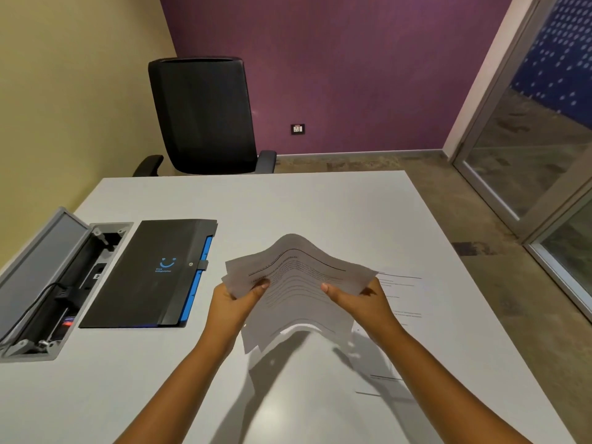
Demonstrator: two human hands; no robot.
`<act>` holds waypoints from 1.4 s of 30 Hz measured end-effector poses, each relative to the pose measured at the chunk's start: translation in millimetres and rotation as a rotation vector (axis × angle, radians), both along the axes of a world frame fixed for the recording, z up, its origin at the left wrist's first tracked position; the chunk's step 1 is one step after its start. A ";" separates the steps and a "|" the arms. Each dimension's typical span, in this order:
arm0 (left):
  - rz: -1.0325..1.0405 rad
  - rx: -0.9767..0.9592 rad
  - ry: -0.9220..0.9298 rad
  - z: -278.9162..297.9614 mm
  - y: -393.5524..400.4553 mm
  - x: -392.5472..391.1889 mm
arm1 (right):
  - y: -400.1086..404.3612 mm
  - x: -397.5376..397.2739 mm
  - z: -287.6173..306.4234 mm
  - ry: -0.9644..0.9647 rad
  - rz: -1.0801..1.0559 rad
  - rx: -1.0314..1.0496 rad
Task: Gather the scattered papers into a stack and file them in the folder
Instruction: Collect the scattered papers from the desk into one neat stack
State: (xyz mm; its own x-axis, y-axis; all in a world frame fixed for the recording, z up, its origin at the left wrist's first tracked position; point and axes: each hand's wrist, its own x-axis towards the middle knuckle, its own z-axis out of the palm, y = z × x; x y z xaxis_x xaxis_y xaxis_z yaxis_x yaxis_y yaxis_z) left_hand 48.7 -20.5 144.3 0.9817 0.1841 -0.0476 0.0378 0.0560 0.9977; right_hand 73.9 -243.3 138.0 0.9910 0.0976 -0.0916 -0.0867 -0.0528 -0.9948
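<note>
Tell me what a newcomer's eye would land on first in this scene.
First, the stack of papers, bowed upward and held above the white table, the left hand gripping its left edge and the right hand its right edge. Next, the closed black folder with a blue smile mark, lying flat to the left of the hands. Behind the table, a black office chair stands against the purple wall.

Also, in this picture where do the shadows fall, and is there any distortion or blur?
Head view: shadows of the held papers and forearms fall on the table toward the viewer; wide-angle lens bends the table edges; print on the sheets is too blurred to read.
</note>
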 end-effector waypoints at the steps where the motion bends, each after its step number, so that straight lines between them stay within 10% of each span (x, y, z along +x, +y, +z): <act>1: 0.003 -0.001 -0.009 1.1 0.3 -0.4 | 0.7 -0.3 1.3 -0.005 0.001 0.006; 34: 0.048 0.271 0.429 -101.3 -15.0 -23.4 | -28.5 -38.1 -105.9 0.323 -0.136 -0.357; 42: -0.247 0.379 0.408 -102.2 -69.1 -10.1 | -86.2 -50.5 -106.4 0.382 -0.350 -0.373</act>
